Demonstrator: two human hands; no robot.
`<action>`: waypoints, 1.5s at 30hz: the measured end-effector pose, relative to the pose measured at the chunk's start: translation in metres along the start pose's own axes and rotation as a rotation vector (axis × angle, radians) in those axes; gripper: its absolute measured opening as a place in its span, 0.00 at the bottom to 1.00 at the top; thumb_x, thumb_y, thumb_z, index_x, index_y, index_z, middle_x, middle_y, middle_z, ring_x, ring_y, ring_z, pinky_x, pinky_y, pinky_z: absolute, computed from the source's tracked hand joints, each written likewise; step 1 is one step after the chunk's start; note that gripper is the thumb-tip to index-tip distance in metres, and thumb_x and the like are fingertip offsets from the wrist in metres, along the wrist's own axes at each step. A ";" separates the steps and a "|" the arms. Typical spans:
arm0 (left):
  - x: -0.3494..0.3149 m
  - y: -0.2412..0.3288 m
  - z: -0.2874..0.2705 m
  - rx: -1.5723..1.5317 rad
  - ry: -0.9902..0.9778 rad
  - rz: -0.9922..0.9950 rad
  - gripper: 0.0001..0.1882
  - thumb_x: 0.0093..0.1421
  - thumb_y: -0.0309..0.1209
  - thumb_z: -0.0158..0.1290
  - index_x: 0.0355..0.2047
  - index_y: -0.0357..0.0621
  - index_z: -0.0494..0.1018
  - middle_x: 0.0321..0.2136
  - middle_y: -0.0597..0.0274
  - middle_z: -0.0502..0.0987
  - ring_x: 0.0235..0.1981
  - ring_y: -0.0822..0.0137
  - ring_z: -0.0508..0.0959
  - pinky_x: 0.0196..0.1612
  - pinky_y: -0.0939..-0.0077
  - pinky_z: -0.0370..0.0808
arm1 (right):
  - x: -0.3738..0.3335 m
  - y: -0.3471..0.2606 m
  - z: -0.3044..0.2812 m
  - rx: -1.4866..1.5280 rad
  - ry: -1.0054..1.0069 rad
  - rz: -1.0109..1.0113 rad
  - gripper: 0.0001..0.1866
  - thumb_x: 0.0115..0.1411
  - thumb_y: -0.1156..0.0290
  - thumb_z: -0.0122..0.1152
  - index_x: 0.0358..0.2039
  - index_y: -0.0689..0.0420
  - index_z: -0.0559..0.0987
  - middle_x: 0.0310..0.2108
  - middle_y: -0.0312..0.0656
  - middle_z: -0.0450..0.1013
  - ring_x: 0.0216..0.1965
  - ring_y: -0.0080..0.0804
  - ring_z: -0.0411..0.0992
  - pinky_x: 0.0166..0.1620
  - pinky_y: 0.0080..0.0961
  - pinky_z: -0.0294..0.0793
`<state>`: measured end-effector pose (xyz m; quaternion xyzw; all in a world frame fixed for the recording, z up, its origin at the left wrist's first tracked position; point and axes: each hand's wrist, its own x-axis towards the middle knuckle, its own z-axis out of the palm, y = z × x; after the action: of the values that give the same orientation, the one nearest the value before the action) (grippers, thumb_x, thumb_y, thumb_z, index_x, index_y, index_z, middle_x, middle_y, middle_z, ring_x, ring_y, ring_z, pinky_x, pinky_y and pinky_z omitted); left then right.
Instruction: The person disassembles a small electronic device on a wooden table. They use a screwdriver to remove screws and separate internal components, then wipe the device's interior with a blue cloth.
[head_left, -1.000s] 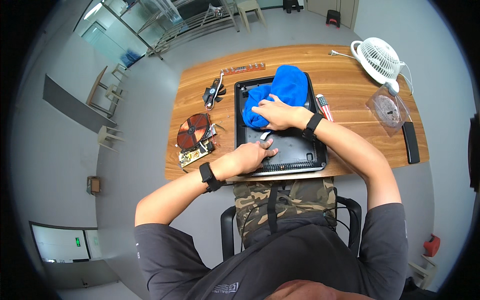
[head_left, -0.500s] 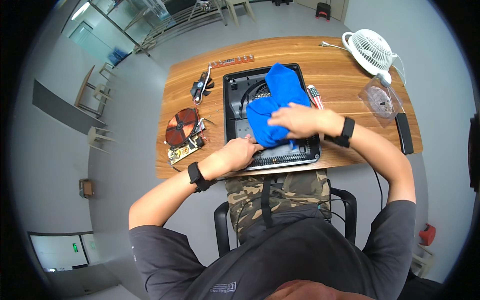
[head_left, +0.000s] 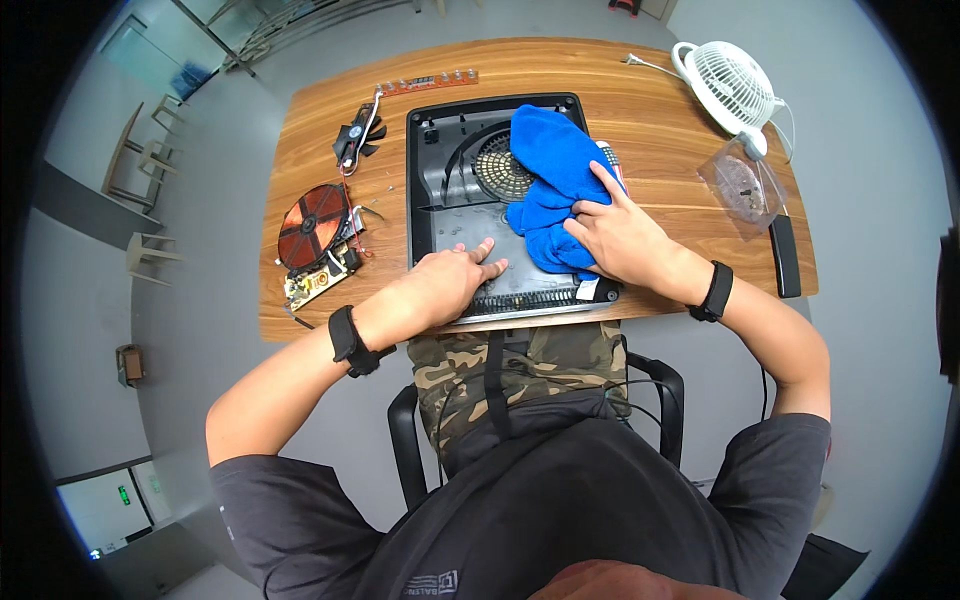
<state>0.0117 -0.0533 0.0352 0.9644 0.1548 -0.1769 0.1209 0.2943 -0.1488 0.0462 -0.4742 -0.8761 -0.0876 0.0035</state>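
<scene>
A black plastic housing (head_left: 437, 130) with a round vent grille lies on the wooden table before me. My left hand (head_left: 455, 278) rests palm down in its near left part, fingers spread on the inner surface, holding nothing. My right hand (head_left: 628, 240) grips a bunched blue cloth (head_left: 555, 150), its index finger stretched along the cloth and the other fingers curled into it. The cloth covers the housing's right side and part of the grille (head_left: 497, 168). A red, white and blue patterned object (head_left: 608, 155) is partly hidden behind the cloth.
To the left lie a copper coil disc (head_left: 313, 228) with a circuit board (head_left: 322, 278), a small black fan (head_left: 360, 135) and a narrow button board (head_left: 428, 83). At right stand a white fan (head_left: 722, 85), a clear plastic box (head_left: 742, 188) and a black bar (head_left: 786, 257).
My right hand has shifted right relative to the housing, drawing the cloth with it and exposing more of the grille. My left hand's fingers are now spread and off the cloth. The view has shifted.
</scene>
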 end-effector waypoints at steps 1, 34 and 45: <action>0.001 0.001 -0.001 0.001 -0.002 0.000 0.38 0.56 0.25 0.58 0.68 0.56 0.62 0.69 0.45 0.58 0.57 0.36 0.73 0.55 0.51 0.77 | 0.001 0.000 -0.002 -0.011 -0.029 -0.011 0.17 0.51 0.60 0.68 0.38 0.57 0.80 0.30 0.35 0.75 0.47 0.31 0.74 0.74 0.56 0.38; 0.001 0.009 -0.006 -0.036 -0.002 -0.015 0.27 0.60 0.30 0.58 0.61 0.44 0.70 0.65 0.42 0.64 0.58 0.38 0.73 0.55 0.52 0.77 | -0.014 -0.023 -0.014 0.726 -0.334 -0.085 0.26 0.62 0.54 0.65 0.53 0.60 0.75 0.47 0.51 0.76 0.53 0.46 0.73 0.69 0.54 0.48; -0.001 0.010 -0.011 0.002 -0.025 -0.014 0.33 0.59 0.26 0.53 0.67 0.47 0.64 0.68 0.43 0.59 0.59 0.38 0.72 0.58 0.53 0.75 | 0.017 -0.007 -0.051 0.575 -0.470 -0.036 0.22 0.60 0.51 0.66 0.37 0.59 0.77 0.33 0.50 0.78 0.44 0.50 0.75 0.59 0.43 0.62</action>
<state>0.0177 -0.0598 0.0468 0.9612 0.1598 -0.1898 0.1206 0.2754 -0.1460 0.0968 -0.4453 -0.8500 0.2734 -0.0662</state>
